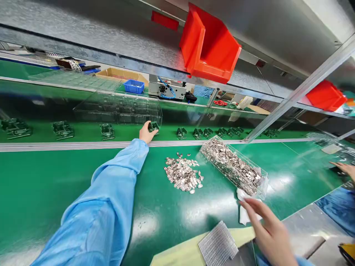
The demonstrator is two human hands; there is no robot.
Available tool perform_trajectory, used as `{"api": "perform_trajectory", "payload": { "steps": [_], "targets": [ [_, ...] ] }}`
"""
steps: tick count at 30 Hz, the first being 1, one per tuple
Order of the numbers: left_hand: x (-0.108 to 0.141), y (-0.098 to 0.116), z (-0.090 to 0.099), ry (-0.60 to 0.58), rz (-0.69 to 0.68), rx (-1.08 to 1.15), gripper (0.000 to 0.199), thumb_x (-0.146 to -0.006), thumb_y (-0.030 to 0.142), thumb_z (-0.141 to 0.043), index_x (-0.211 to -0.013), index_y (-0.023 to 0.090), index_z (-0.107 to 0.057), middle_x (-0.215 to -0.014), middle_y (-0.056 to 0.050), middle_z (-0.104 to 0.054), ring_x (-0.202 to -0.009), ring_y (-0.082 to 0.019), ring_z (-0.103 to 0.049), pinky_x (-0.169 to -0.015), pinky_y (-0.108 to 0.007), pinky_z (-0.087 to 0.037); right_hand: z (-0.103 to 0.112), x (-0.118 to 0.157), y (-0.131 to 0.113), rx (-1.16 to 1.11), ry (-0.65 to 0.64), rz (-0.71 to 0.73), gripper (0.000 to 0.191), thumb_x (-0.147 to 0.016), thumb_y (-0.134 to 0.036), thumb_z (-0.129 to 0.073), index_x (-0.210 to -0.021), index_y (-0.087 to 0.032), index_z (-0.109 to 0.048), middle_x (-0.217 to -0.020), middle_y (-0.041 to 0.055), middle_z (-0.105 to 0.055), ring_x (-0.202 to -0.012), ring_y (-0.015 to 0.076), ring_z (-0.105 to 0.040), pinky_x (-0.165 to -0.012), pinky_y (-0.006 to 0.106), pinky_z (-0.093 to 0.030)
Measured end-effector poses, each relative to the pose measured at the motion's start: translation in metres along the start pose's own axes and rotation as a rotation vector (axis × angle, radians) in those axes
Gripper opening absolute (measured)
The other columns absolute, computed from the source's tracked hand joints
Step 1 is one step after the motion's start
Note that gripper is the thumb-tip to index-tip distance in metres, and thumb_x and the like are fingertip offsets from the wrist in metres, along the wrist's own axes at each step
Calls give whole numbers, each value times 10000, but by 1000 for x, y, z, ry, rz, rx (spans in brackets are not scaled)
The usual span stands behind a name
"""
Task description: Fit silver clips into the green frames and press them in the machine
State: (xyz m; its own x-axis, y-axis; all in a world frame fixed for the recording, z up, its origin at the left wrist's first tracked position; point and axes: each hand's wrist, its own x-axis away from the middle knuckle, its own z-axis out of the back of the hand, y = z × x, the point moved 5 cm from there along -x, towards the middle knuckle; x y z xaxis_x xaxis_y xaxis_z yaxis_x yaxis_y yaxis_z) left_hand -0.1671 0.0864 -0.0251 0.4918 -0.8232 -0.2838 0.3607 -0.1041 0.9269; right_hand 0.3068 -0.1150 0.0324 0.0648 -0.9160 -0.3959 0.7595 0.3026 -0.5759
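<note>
My left hand (148, 133) is closed around a small green circuit board (153, 127) above the far strip of the green bench. My right hand (270, 229), slightly blurred, is at the lower right with its fingers stretched out and no object visible in them. Its fingertips are by a crumpled white tissue (244, 216). Between my hands lies a loose pile of small silvery metal pieces (183, 173). To the right of the pile, a clear plastic tray (264, 184) contains many more such pieces. A ridged metal block (218, 244) rests on pale yellow paper (177, 252) near the front edge.
Several more circuit boards (107, 131) line the far strip behind a metal rail (69, 145). A clear blister tray (119, 109) stands behind them. An orange-red bin (212, 48) hangs from the overhead shelf (124, 37). At the right edge another person's hand (344, 168) reaches over the bench.
</note>
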Motion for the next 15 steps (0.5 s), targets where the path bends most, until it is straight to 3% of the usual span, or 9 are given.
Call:
{"api": "perform_trajectory", "payload": {
  "steps": [3,6,8,10,13,15],
  "targets": [
    [-6,-18,-6,30,-8,-50,809,-704,228,-758,-1408,148,-368,-1396,-203,-518,-1317,-346,-478,-1078,-484,-405,-88,-66,-44,119,-293,87,282,-950,-361,-487,-1054,-189,-685,-1053,72,-728,-945,213,-682,-848,298,-537],
    [5,-26,9,77,-83,-97,814,-704,245,-766,-1409,208,-361,-1442,-154,-465,-1342,-307,-451,-1080,-433,-421,-168,-128,-76,281,-405,113,225,-941,-242,-510,-1027,-207,-715,-1103,56,-723,-1003,200,-675,-895,271,-502],
    [13,-36,43,164,-110,-145,692,-724,244,-741,-1336,204,-420,-1384,-141,-485,-1302,-286,-481,-1059,-425,-442,-208,-159,-85,339,-445,121,169,-915,-245,-574,-963,-207,-732,-1044,77,-736,-979,229,-684,-852,287,-511],
    [21,-51,93,292,-95,-206,573,-733,231,-719,-1236,175,-452,-1281,-141,-504,-1229,-276,-518,-1014,-430,-472,-239,-178,-87,401,-489,120,95,-869,-239,-657,-890,-185,-731,-932,102,-739,-909,250,-694,-783,308,-521],
    [25,-72,170,451,-45,-296,584,-674,216,-760,-1157,165,-435,-1193,-122,-486,-1156,-267,-530,-987,-438,-485,-268,-194,-82,477,-574,112,91,-843,-233,-707,-843,-144,-690,-804,70,-704,-789,204,-675,-728,325,-526],
    [22,-81,205,479,-17,-361,662,-622,222,-804,-1161,170,-424,-1179,-106,-482,-1123,-261,-544,-1003,-448,-474,-277,-198,-78,503,-626,106,143,-881,-272,-677,-842,-135,-659,-780,30,-673,-743,162,-646,-721,324,-527]
  ]
}}
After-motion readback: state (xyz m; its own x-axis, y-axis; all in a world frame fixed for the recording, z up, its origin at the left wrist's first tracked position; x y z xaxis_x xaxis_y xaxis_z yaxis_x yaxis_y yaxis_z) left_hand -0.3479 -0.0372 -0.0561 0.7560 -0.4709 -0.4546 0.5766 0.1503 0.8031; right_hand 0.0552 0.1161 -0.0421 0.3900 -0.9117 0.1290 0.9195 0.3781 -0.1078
